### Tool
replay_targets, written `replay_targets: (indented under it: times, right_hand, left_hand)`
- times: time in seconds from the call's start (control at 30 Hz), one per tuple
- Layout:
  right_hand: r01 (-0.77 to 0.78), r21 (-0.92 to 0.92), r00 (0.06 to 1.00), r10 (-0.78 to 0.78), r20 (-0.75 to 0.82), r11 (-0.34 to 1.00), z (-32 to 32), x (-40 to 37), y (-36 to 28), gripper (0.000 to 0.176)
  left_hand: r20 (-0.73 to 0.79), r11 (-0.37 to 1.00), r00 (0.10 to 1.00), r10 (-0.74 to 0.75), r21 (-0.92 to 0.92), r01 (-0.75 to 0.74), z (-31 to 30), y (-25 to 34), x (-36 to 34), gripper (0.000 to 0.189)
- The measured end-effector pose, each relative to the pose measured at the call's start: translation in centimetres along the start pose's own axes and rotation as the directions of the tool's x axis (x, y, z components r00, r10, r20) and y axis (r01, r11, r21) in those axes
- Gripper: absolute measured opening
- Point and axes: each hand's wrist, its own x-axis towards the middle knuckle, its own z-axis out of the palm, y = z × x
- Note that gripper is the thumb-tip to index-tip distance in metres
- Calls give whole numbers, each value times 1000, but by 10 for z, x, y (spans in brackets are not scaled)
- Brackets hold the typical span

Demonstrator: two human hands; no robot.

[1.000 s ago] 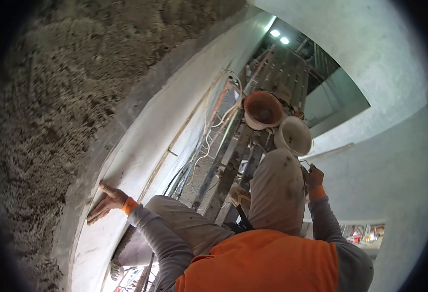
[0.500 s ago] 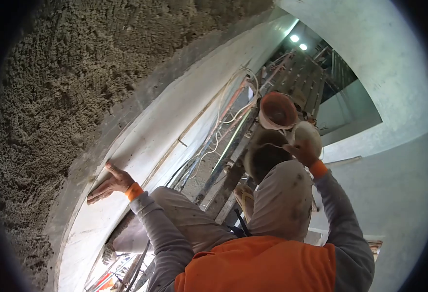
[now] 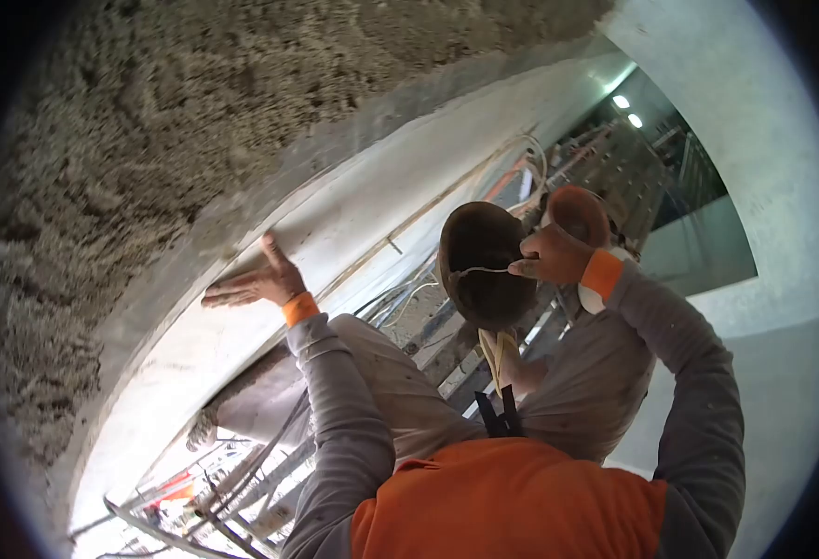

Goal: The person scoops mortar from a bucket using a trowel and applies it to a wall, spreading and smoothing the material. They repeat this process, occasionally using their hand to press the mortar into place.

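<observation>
My left hand [image 3: 258, 279] lies with fingers and thumb spread against the smooth pale wall band [image 3: 335, 224], by the edge of the rough plaster [image 3: 195, 121]. My right hand [image 3: 555, 256] is closed round the thin handle of a dark bucket [image 3: 488, 265]. The bucket hangs tilted, its round mouth facing me, above my lower leg. Its inside is too dark to make out. Partly behind my right hand is a reddish bucket [image 3: 579, 216], and a pale rounded thing [image 3: 593, 298] shows under my wrist.
Scaffold planks [image 3: 605, 172] run away toward two bright lamps. Cables [image 3: 409, 293] and poles lie between the wall and my knees. Metal bars [image 3: 232, 522] cross at the lower left, with an opening beneath. A curved pale wall [image 3: 782, 401] stands at the right.
My right hand has lifted the dark bucket up and left, away from beside my knee. My left hand stays spread on the wall. The view has shifted, and my right knee has moved outward.
</observation>
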Motion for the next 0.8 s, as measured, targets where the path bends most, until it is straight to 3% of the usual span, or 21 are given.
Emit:
replay_targets:
  times: [0.13,0.23,0.3,0.37,0.43,0.47,0.5,0.53,0.57,0.6,0.63,0.7,0.77,0.8]
  right_hand:
    - [141,54,971,-128,-200,989,26,13,-26,37]
    - [16,232,993,12,-122,973,39,20,-35,33]
    - [134,225,983,-101,-154,965,54,28,-27,29]
    - [219,223,971,-189,-149,950,61,41,-32,27]
    - [250,322,967,-217,-135,913,54,47,-49,22]
    - [272,348,962,-239,-135,897,53,50,-54,21]
    - [288,377,957,-258,-130,880,54,52,-57,21]
    - [277,426,960,-264,-90,862,56,56,-58,23]
    - [254,469,964,-262,-48,846,58,59,-58,26]
    - [270,489,958,-281,-52,830,61,64,-57,27]
    - [273,511,957,-287,-54,815,65,69,-57,28]
    - [314,504,941,-333,-55,805,67,82,-53,29]
    - [379,454,913,-404,-45,806,64,89,-52,30]
    - [342,464,917,-399,27,817,64,90,-55,30]
  left_hand:
    - [13,998,999,-40,-54,41,-13,11,1,134]
    - [-12,991,1000,16,-131,-17,-21,14,0,129]
    - [23,995,1000,19,-100,-17,-26,12,-1,122]
    - [-64,978,994,92,-184,-102,-38,21,-5,115]
    - [-34,940,968,247,-235,-248,-49,24,-17,108]
    - [19,940,953,302,-171,-294,-58,31,-29,99]
    - [3,878,935,355,-344,-332,-64,41,-36,85]
    - [192,861,906,376,-434,-266,-82,57,-47,67]
    - [468,850,806,363,-521,-80,-92,66,-60,56]
    - [753,796,586,300,-536,281,-97,73,-78,50]
    - [895,832,321,309,-418,366,-92,67,-100,59]
    - [965,947,-54,256,-239,213,-111,74,-118,76]
    - [985,960,-119,121,-86,267,-131,92,-104,72]
    - [989,979,-61,132,-120,167,-130,88,-112,69]
